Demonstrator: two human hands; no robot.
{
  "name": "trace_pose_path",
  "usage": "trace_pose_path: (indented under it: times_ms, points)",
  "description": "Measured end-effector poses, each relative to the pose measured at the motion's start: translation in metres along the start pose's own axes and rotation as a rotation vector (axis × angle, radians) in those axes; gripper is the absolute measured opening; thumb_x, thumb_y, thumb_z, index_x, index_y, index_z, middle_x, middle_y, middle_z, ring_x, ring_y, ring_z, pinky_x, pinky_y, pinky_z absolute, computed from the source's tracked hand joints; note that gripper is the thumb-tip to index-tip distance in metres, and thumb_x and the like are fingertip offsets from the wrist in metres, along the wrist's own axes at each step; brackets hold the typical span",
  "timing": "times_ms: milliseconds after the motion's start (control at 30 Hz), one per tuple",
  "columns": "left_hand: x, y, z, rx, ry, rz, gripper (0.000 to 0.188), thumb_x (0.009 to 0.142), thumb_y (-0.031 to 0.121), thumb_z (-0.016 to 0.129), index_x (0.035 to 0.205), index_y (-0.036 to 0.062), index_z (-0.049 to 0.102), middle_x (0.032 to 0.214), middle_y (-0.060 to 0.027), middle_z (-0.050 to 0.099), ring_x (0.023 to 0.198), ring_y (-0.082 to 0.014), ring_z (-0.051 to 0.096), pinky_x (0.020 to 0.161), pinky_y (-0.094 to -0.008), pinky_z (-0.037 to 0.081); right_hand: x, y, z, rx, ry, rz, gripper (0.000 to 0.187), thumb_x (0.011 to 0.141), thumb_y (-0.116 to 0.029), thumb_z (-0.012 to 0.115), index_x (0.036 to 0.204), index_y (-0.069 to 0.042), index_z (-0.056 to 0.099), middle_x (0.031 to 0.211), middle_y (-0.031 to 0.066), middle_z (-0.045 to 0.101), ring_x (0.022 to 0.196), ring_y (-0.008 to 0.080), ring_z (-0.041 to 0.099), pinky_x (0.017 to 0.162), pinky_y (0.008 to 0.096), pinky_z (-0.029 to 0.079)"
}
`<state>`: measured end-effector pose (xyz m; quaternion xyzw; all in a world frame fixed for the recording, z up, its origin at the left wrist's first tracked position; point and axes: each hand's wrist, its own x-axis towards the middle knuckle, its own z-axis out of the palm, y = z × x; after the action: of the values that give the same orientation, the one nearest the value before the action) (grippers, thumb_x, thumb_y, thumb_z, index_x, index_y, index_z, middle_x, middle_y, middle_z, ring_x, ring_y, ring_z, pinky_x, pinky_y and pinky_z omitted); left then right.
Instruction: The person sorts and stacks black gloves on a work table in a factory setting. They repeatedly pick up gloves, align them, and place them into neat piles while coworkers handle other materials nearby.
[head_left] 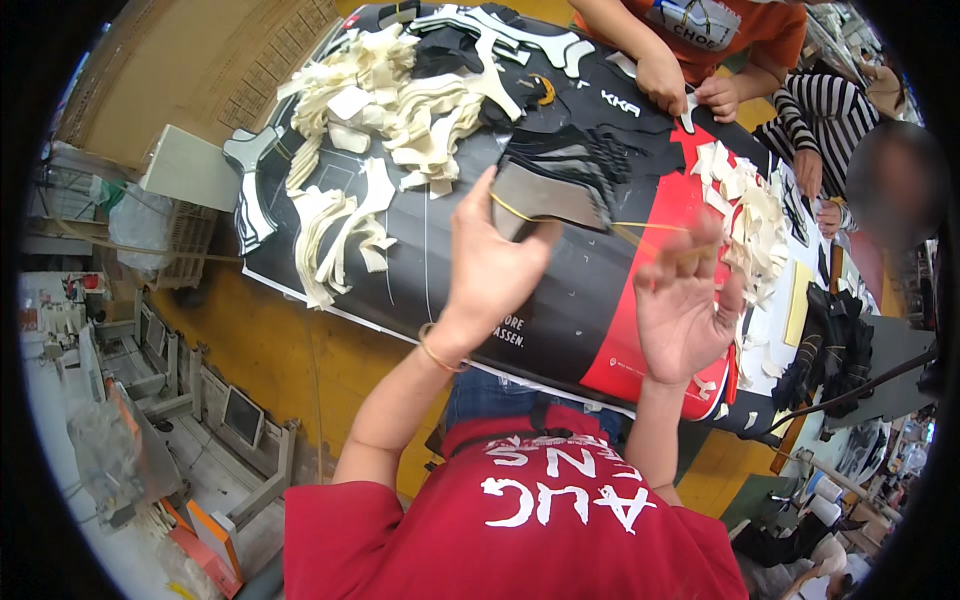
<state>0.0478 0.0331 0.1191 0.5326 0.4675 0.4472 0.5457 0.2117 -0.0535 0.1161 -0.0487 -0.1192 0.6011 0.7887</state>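
Note:
My left hand point(492, 268) grips the near end of a stack of grey and black curved cut pieces point(550, 192), thumb and fingers on either side. Across the stack lies a thin yellow rubber band point(645, 226), stretched out to the right. My right hand point(685, 315) holds the band's far end at its curled fingertips, which are slightly blurred, with the palm turned up. More black pieces point(610, 150) lie fanned just beyond the stack. A yellow-brown bundle of bands point(543, 90) rests farther back.
Cream fabric pieces point(430, 140) pile up on the left of the black-and-red covered table point(400, 270). Scattered cream pieces point(750, 215) lie at the right. Across the table, a co-worker's hands point(690, 95) hold a white-and-black piece. Another person in striped sleeves point(825, 110) works at the far right.

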Motion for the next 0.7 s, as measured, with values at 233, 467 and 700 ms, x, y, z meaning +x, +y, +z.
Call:
trace_pose_path:
  times_ms: [233,467,700]
  points:
    - [-0.026,-0.007,0.035,-0.189,-0.029,0.064,0.028,0.076,-0.005,0.068,0.103,-0.0010,0.058,0.089,-0.0087,0.069,0.077,-0.0133,0.066,0.068,-0.0285,0.052,0.017,0.030,-0.021,-1.143,0.219,-0.537,0.058,0.099,-0.008,0.057,0.150,0.001,0.031,0.147,0.0216,0.044,0.121,0.0292,0.059,0.102,0.0356,0.048]
    - [-0.030,-0.014,0.025,-0.480,-0.143,-0.097,0.008,0.087,0.001,0.066,0.095,-0.0004,0.062,0.072,-0.0011,0.061,0.055,-0.0076,0.055,0.049,-0.0236,0.045,0.012,0.045,-0.039,-0.960,-0.114,-0.217,0.082,0.088,-0.016,0.074,0.152,0.002,0.025,0.144,0.0195,0.048,0.123,0.0255,0.057,0.102,0.0345,0.046]
    - [-0.031,-0.034,0.008,0.182,-0.189,0.193,0.039,0.066,0.005,0.074,0.100,-0.0011,0.056,0.085,-0.0201,0.068,0.079,-0.0343,0.071,0.069,-0.0368,0.053,0.000,0.019,-0.009,-1.180,-0.142,-0.063,0.137,0.050,-0.074,0.081,0.150,0.002,0.027,0.145,0.0244,0.043,0.133,0.0326,0.047,0.111,0.0438,0.037]
